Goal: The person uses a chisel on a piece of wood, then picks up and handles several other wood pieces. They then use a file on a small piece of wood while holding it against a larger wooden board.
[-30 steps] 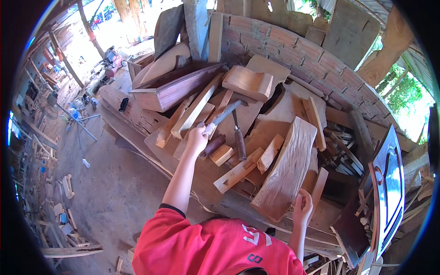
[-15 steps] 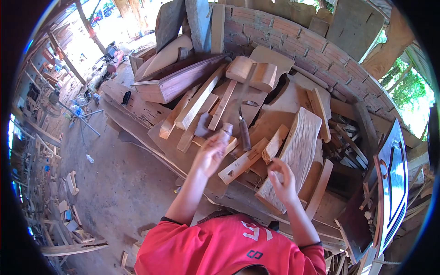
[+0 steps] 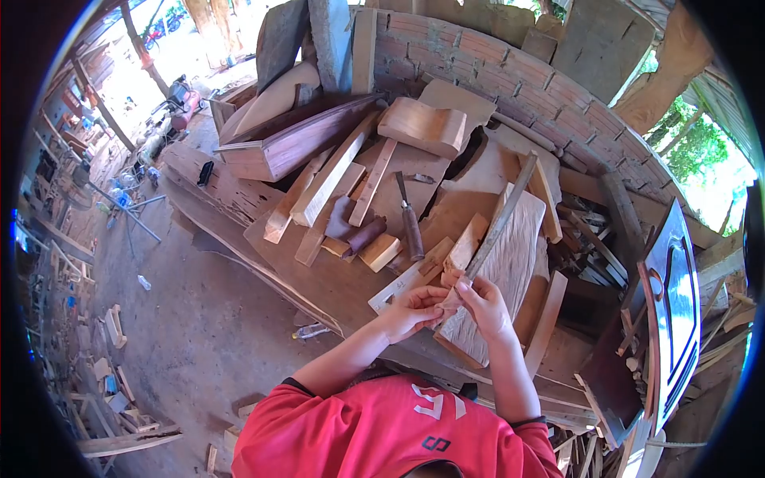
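Note:
My left hand [image 3: 418,309] and my right hand [image 3: 484,309] meet over the near end of a carved wood block [image 3: 510,255]. Both have their fingers closed around the lower end of a long narrow file [image 3: 506,211], whose grey-brown blade slants up and away over the block; its surface detail is too small to tell. The fingers hide most of its handle end. Just left of the block lie a short wood piece [image 3: 466,243] and a pale slotted wood piece [image 3: 398,287]. Farther left, a wooden-handled chisel [image 3: 411,231] rests on the bench.
Wooden bars [image 3: 335,187], a curved wood block [image 3: 422,127] and a long wooden box [image 3: 279,155] lie on the bench [image 3: 303,275]. A brick wall [image 3: 494,68] curves behind. A glossy dark panel [image 3: 673,295] stands at right; scrap wood lies around.
My left hand has come down and right with the file, towards me, meeting my right hand, which now grips it too. The view has shifted slightly.

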### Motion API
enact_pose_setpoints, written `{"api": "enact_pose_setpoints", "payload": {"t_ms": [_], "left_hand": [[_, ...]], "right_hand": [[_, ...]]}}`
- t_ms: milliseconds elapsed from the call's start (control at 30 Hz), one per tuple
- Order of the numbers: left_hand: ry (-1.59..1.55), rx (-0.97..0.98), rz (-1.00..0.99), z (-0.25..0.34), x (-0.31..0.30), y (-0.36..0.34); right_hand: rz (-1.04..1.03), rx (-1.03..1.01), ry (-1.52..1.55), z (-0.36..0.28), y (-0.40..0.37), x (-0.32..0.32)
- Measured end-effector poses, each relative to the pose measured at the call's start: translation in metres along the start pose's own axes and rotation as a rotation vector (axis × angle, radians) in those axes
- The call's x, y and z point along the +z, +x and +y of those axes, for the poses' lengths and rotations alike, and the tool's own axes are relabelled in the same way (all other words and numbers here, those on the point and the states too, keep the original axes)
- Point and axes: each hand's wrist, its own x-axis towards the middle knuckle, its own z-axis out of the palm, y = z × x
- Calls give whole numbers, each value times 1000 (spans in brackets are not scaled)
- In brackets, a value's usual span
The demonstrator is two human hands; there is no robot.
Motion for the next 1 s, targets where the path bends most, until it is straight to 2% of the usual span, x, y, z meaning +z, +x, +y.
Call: {"api": "enact_pose_setpoints", "payload": {"t_ms": [100, 167, 267, 367, 533, 600, 700, 733, 800, 833, 900, 933, 967, 1000], "left_hand": [[75, 42, 35, -11, 5, 3], [116, 59, 52, -18, 9, 7], [206, 71, 36, -22, 13, 12], [269, 13, 52, -21, 14, 13], [347, -85, 47, -18, 14, 8], [355, -99, 35, -16, 15, 6], [465, -91, 131, -6, 7, 4], [524, -29, 170, 2, -3, 5], [712, 110, 284, 27, -15, 7], [769, 182, 390, 42, -18, 8], [997, 378, 598, 64, -46, 14], [1177, 388, 701, 78, -54, 16], [1324, 508, 767, 91, -59, 20], [1412, 515, 810, 103, -62, 23]], "right_hand": [[27, 101, 160, -4, -11, -1], [30, 43, -171, -2, -15, -2], [75, 40, -34, -17, -26, 0], [156, -63, -93, -6, -32, -9], [142, -55, -77, 6, -42, -30], [210, -90, -79, 10, -45, -33], [276, -120, 10, 16, -53, -43], [279, -122, 12, 15, -56, -45], [440, -37, -94, 13, -65, -47], [442, -39, -2, 20, -68, -52], [438, -3, -6, 25, -74, -55], [431, 32, -13, 27, -76, -55], [450, 56, 14, 31, -77, -52], [456, 49, 18, 34, -77, -49]]}}
